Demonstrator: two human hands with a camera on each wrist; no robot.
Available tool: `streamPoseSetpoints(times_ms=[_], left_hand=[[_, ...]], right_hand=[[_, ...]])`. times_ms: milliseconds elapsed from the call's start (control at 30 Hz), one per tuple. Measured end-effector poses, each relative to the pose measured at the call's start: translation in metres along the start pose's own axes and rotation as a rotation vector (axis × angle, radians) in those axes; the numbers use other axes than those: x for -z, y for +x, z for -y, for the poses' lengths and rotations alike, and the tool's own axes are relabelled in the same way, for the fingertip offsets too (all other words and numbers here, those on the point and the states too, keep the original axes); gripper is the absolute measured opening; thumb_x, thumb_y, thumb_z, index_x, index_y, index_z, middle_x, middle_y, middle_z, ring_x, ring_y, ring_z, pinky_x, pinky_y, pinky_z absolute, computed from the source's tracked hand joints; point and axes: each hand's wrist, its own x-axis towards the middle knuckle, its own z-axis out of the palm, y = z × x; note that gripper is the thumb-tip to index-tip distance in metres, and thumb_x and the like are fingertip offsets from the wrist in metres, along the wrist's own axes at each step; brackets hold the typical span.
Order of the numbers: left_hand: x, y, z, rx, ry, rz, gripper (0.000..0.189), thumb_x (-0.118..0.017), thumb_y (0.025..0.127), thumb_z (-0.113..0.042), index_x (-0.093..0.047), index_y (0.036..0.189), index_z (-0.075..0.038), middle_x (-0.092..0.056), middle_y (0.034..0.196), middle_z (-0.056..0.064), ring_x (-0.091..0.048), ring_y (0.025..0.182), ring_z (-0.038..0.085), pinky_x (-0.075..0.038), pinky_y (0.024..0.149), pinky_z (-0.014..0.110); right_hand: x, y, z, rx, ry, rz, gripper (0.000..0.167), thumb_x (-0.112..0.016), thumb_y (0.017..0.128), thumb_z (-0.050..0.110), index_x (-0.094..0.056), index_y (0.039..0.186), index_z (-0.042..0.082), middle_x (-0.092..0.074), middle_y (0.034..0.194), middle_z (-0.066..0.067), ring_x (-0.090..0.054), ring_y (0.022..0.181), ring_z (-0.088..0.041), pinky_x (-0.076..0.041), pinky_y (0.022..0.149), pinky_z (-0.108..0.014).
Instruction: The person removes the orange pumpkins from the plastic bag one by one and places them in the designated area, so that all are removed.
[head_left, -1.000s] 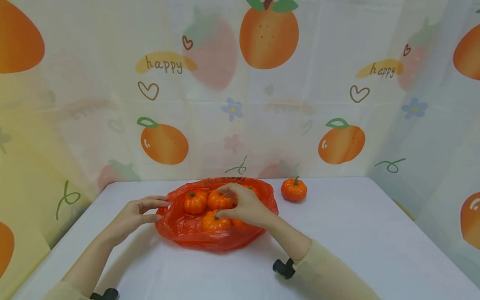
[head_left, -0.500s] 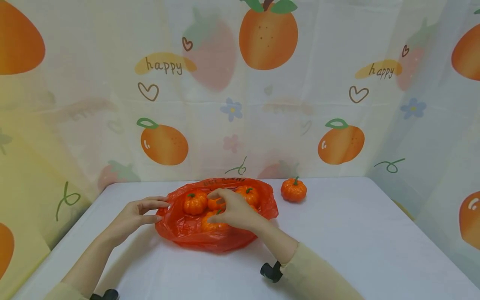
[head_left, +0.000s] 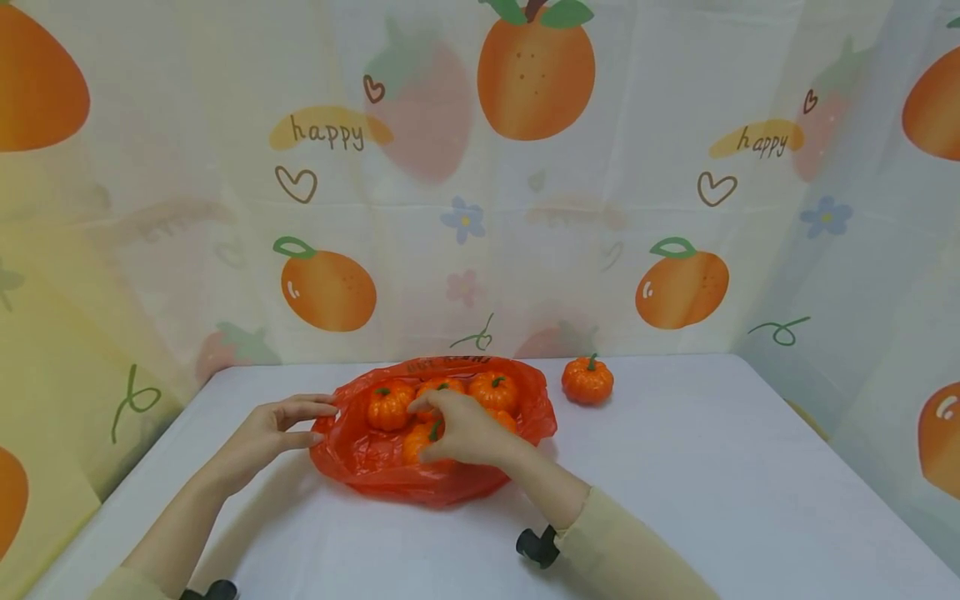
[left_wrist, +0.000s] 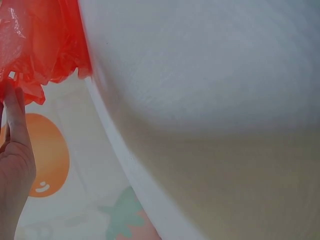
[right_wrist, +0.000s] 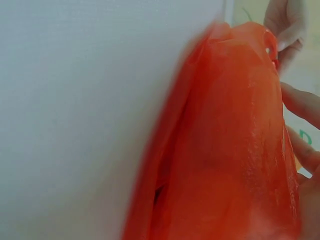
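An open red plastic bag [head_left: 442,486] lies on the table with several small orange pumpkins [head_left: 390,406] inside. My left hand [head_left: 258,437] holds the left rim of the bag between fingers and thumb; the left wrist view shows its fingertips at the crinkled plastic. Reaching over the bag, my right hand [head_left: 468,429] has its thumb and fingers on either side of the front pumpkin [head_left: 416,444], and partly hides it. Whether they press on it cannot be seen, as the bag wall blocks the right wrist view. Another pumpkin [head_left: 587,382] sits outside the bag, to its right.
The white table [head_left: 720,475] extends around the bag, and a fruit-print cloth [head_left: 525,200] hangs behind and at both sides. Each wrist carries a small black camera mount, such as the right one [head_left: 537,547].
My right hand has moved left and slightly down, from over the bag's middle to the front pumpkin, uncovering pumpkins at the back right. My left hand keeps its place.
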Motion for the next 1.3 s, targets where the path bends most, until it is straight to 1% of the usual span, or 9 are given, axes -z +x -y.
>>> streamPoseSetpoints(times_ms=[133, 300, 467, 700, 800, 867, 1000, 1233, 1300], left_hand=[[-0.0006, -0.0006, -0.0005, -0.004, -0.008, 0.001, 0.037, -0.068, 0.091, -0.016, -0.066, 0.127, -0.006, -0.059, 0.138, 0.001, -0.046, 0.114, -0.023, -0.049, 0.089, 0.014], [-0.0008, -0.0012, -0.0022, -0.002, -0.001, -0.001, 0.037, -0.068, 0.091, -0.016, -0.066, 0.126, -0.007, -0.059, 0.139, 0.003, -0.046, 0.114, -0.024, -0.049, 0.089, 0.014], [-0.0011, -0.001, -0.0029, 0.001, 0.006, -0.004, 0.035, -0.068, 0.091, -0.017, -0.067, 0.125, -0.007, -0.059, 0.138, 0.002, -0.046, 0.114, -0.024, -0.049, 0.089, 0.014], [-0.0008, -0.0004, -0.002, 0.002, 0.007, 0.0, 0.036, -0.068, 0.091, -0.017, -0.067, 0.125, -0.008, -0.057, 0.141, 0.01, -0.045, 0.114, -0.024, -0.049, 0.089, 0.014], [-0.0009, -0.0002, -0.0014, 0.002, 0.005, -0.002, 0.036, -0.068, 0.091, -0.018, -0.067, 0.125, -0.008, -0.058, 0.141, 0.007, -0.045, 0.114, -0.024, -0.049, 0.089, 0.014], [-0.0011, 0.0, -0.0004, -0.004, 0.008, -0.002, 0.036, -0.068, 0.091, -0.018, -0.067, 0.125, -0.007, -0.059, 0.14, 0.006, -0.045, 0.115, -0.024, -0.049, 0.089, 0.014], [-0.0013, 0.0007, 0.0015, 0.008, 0.006, -0.007, 0.036, -0.069, 0.091, -0.018, -0.067, 0.126, -0.009, -0.06, 0.138, 0.001, -0.046, 0.114, -0.024, -0.048, 0.09, 0.014], [-0.0012, -0.0002, 0.0007, -0.004, 0.008, -0.001, 0.037, -0.068, 0.091, -0.018, -0.066, 0.127, -0.008, -0.059, 0.14, 0.007, -0.045, 0.114, -0.024, -0.049, 0.089, 0.014], [-0.0012, -0.0002, 0.0005, -0.002, 0.005, -0.003, 0.037, -0.068, 0.091, -0.018, -0.066, 0.127, -0.009, -0.059, 0.14, 0.007, -0.045, 0.114, -0.024, -0.049, 0.089, 0.014]], right_hand=[[-0.0021, -0.0011, -0.0007, -0.004, -0.02, 0.009, 0.057, -0.082, 0.078, 0.014, -0.058, 0.13, 0.013, -0.063, 0.133, -0.006, -0.056, 0.126, -0.024, -0.051, 0.103, -0.038], [-0.0042, -0.001, -0.0031, -0.017, -0.036, 0.01, 0.057, -0.083, 0.078, 0.015, -0.059, 0.129, 0.012, -0.063, 0.133, -0.005, -0.056, 0.126, -0.022, -0.05, 0.104, -0.037], [-0.0051, -0.0002, -0.0046, -0.032, -0.08, 0.016, 0.059, -0.084, 0.077, 0.019, -0.059, 0.129, 0.013, -0.062, 0.133, -0.002, -0.055, 0.124, -0.019, -0.049, 0.104, -0.035], [-0.0058, -0.001, -0.0034, -0.075, -0.107, 0.037, 0.062, -0.085, 0.076, 0.024, -0.059, 0.131, 0.016, -0.061, 0.133, 0.002, -0.053, 0.125, -0.018, -0.05, 0.103, -0.04], [-0.006, -0.0011, -0.0025, -0.091, -0.118, 0.046, 0.062, -0.086, 0.076, 0.023, -0.059, 0.131, 0.017, -0.061, 0.131, 0.003, -0.053, 0.124, -0.017, -0.051, 0.102, -0.041], [-0.0064, -0.0009, -0.0023, -0.093, -0.132, 0.05, 0.062, -0.086, 0.075, 0.023, -0.059, 0.13, 0.017, -0.062, 0.13, 0.004, -0.054, 0.123, -0.017, -0.052, 0.102, -0.04], [-0.0071, -0.0009, -0.0017, -0.087, -0.146, 0.051, 0.061, -0.086, 0.075, 0.022, -0.06, 0.13, 0.016, -0.063, 0.128, 0.004, -0.054, 0.121, -0.016, -0.052, 0.101, -0.039], [-0.0086, -0.0012, -0.0032, -0.074, -0.152, 0.037, 0.064, -0.087, 0.074, 0.022, -0.059, 0.13, 0.014, -0.063, 0.128, 0.004, -0.055, 0.122, -0.017, -0.051, 0.102, -0.039], [-0.0088, -0.0013, -0.0034, -0.074, -0.146, 0.032, 0.065, -0.087, 0.073, 0.022, -0.059, 0.131, 0.014, -0.063, 0.128, 0.003, -0.055, 0.122, -0.017, -0.051, 0.102, -0.039]])
